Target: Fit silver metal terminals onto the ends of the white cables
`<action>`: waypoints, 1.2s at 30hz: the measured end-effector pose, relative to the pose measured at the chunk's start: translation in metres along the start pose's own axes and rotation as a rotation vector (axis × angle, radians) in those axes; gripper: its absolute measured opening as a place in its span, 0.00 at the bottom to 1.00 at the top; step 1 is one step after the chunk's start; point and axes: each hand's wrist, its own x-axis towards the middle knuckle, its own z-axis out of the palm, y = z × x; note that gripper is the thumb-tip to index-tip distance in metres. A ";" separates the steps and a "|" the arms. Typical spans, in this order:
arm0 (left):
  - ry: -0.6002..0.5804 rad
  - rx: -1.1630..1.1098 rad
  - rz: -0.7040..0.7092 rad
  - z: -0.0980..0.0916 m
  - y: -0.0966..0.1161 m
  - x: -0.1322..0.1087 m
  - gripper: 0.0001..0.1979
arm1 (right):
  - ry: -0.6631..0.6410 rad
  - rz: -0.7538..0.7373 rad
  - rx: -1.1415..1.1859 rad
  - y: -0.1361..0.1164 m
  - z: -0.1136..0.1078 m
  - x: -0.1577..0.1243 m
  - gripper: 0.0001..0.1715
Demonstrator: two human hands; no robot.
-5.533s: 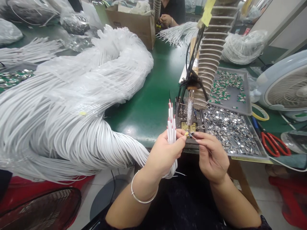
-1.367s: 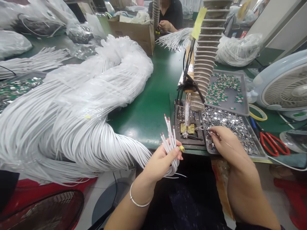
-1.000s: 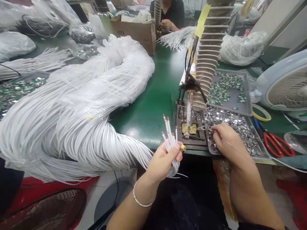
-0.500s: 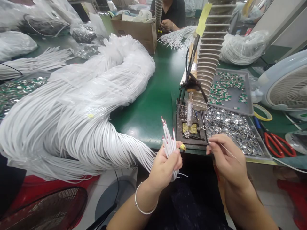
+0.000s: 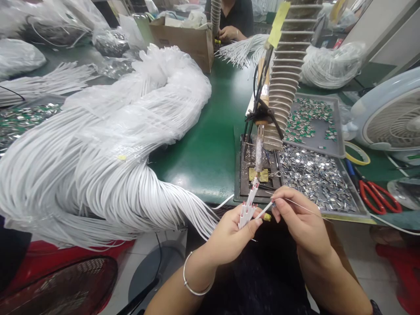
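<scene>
My left hand [image 5: 234, 234] is closed around a bunch of white cables [image 5: 248, 209] with reddish tips. A yellow cover [image 5: 267, 217] sits on one of its fingertips. One cable [image 5: 263, 211] from the bunch reaches over to my right hand [image 5: 295, 218], whose thumb and forefinger pinch its end. A thin silvery wire [image 5: 303, 204] also passes through those right fingers. Just beyond the bunch, a soldering iron [image 5: 259, 148] points down over its stand [image 5: 246, 186]; cable tips overlap its lower end in view, and I cannot tell whether they touch.
A large bundle of white cables [image 5: 108, 175] covers the left of the green table [image 5: 190, 162]. On the right are a tray of metal connector shells [image 5: 318, 175], a tray of green-and-metal parts [image 5: 315, 148], red-handled scissors [image 5: 377, 197] and a fan [image 5: 390, 113]. A ribbed hose [image 5: 290, 74] hangs centrally.
My left hand has moved right and tipped the bunch toward the iron. My right hand has shifted slightly left, and a cable end is now between its fingers.
</scene>
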 end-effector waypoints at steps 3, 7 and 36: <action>0.004 0.055 0.027 0.001 0.000 0.002 0.15 | 0.004 -0.052 -0.038 0.000 -0.002 0.000 0.06; 0.112 0.065 0.126 0.004 0.000 0.007 0.15 | -0.004 -0.078 -0.118 -0.003 -0.001 0.000 0.07; 0.242 -0.076 0.009 0.005 0.013 0.013 0.05 | 0.082 -0.179 -0.207 0.013 0.020 -0.004 0.08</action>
